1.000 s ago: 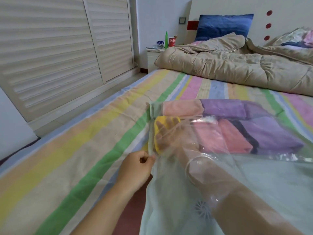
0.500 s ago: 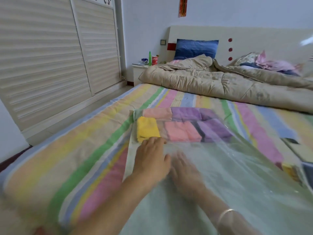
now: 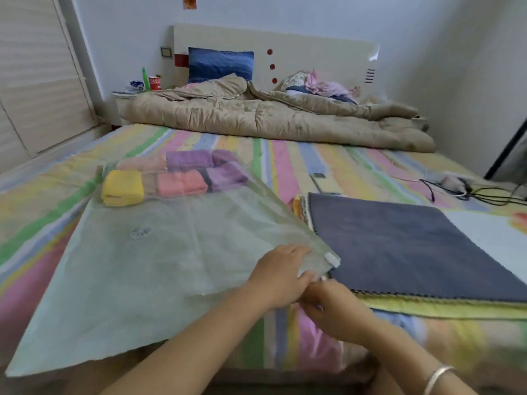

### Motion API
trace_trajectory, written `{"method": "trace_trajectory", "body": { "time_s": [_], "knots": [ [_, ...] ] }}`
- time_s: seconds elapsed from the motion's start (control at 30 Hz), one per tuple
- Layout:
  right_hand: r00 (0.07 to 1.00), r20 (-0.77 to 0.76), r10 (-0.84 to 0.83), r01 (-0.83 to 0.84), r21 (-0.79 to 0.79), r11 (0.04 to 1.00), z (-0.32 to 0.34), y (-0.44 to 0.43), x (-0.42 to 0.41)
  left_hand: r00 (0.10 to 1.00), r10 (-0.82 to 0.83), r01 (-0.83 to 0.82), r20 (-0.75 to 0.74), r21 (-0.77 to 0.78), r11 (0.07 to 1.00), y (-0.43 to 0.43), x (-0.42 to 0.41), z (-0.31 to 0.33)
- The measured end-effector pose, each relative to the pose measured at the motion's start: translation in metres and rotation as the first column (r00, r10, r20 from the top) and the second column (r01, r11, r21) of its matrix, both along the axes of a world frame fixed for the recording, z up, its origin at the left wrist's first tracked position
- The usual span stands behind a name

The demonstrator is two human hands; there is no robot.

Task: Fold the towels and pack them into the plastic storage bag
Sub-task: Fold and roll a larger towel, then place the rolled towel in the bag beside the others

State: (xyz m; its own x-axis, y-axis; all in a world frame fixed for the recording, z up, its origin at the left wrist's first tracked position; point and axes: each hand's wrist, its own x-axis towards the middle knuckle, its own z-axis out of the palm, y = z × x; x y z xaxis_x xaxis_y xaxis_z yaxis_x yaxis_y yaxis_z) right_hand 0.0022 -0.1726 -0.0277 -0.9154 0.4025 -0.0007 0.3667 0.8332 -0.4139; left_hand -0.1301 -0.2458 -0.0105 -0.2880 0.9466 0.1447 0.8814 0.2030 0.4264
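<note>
The bed (image 3: 313, 155) fills my view. Its striped sheet lies bare to the left of the work and in a band between the work and the tan quilt (image 3: 256, 118) heaped across the far end. To the right the room is tighter: a flat stack of towels (image 3: 413, 246), with a dark blue one on top, sits just against the bag's right edge. Past it, black cables (image 3: 467, 192) trail over the sheet.

The plastic storage bag (image 3: 159, 266) lies flat on the bed's left half. Its long axis runs from the near bed edge away toward the quilt. The packed end is far from me, and the near end reaches the edge of the mattress. It is clear with a pale green cast, mostly slack and wrinkled, and has a round valve (image 3: 139, 232) on its upper face.

The folded towels are packed tight at the far end: a yellow towel (image 3: 122, 188) at the left corner, a pink towel (image 3: 181, 182) beside it, a purple towel (image 3: 226, 173) to the right, and more pink and purple behind.

At the bag's near right corner is a white slider clip (image 3: 332, 258), resting over the blue towel's corner. The left hand (image 3: 281, 276) has its grip on that corner, fingers on top and thumb at the edge. The right hand (image 3: 336, 309) meets it from below, but it is blurred and I cannot tell its grip.
</note>
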Motion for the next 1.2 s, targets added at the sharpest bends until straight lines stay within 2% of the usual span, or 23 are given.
{"method": "trace_trajectory", "body": {
  "time_s": [0.1, 0.2, 0.27, 0.37, 0.43, 0.53, 0.6, 0.67, 0.73, 0.83, 0.9, 1.0, 1.1, 1.2],
  "knots": [
    [0.978, -0.151, -0.141, 0.142, -0.002, 0.990, 0.001, 0.021, 0.041, 0.993, -0.052, 0.030, -0.108, -0.200, 0.979, -0.006, 0.005, -0.027],
    [0.945, -0.250, -0.212, 0.255, 0.152, 0.955, -0.006, 0.047, 0.069, 0.987, 0.032, -0.074, -0.158, -0.272, 0.960, -0.015, 0.005, -0.042],
    [0.943, -0.263, -0.202, 0.262, 0.219, 0.940, -0.009, 0.060, 0.079, 0.977, 0.094, -0.148, -0.189, -0.299, 0.943, -0.017, 0.006, -0.037],
    [0.957, -0.231, -0.174, 0.235, 0.274, 0.932, -0.012, 0.075, 0.086, 0.975, 0.073, -0.153, -0.210, -0.398, 0.905, -0.013, 0.007, -0.020],
    [0.962, -0.219, -0.165, 0.227, 0.299, 0.927, -0.012, 0.081, 0.085, 0.967, 0.120, -0.191, -0.224, -0.330, 0.925, -0.005, 0.015, -0.009],
    [0.964, -0.229, -0.133, 0.197, 0.286, 0.938, -0.012, 0.089, 0.081, 0.945, 0.205, -0.213, -0.254, -0.003, 0.977, 0.014, 0.033, -0.005],
    [0.964, -0.226, -0.142, 0.197, 0.242, 0.950, -0.011, 0.095, 0.080, 0.969, 0.123, -0.084, -0.214, 0.183, 0.980, 0.029, 0.044, -0.010],
    [0.963, -0.205, -0.174, 0.212, 0.181, 0.960, -0.009, 0.101, 0.078, 0.983, -0.028, 0.060, -0.179, 0.174, 0.983, 0.044, 0.047, -0.015],
    [0.955, -0.212, -0.208, 0.235, 0.112, 0.965, -0.005, 0.106, 0.075, 0.991, -0.082, 0.094, -0.104, 0.121, 0.988, 0.059, 0.047, -0.019],
    [0.933, -0.262, -0.249, 0.264, 0.025, 0.964, 0.001, 0.114, 0.073, 0.997, -0.037, 0.028, 0.067, 0.133, 0.991, 0.080, 0.040, -0.018],
    [0.928, -0.280, -0.244, 0.261, 0.023, 0.965, 0.004, 0.119, 0.075, 0.987, -0.023, 0.004, 0.160, 0.117, 0.993, 0.093, 0.031, -0.014],
    [0.945, -0.205, -0.255, 0.290, 0.165, 0.943, 0.008, 0.137, 0.083, 0.969, 0.016, -0.051, 0.245, 0.136, 0.989, 0.110, 0.015, -0.006],
    [0.927, -0.187, -0.325, 0.372, 0.355, 0.857, 0.013, 0.183, 0.095, 0.929, 0.118, -0.175, 0.352, 0.135, 0.975, 0.133, 0.000, -0.008],
    [0.900, -0.205, -0.384, 0.434, 0.368, 0.822, 0.019, 0.242, 0.103, 0.882, 0.242, -0.314, 0.404, 0.122, 0.941, 0.167, -0.020, -0.019]
  ]
}}
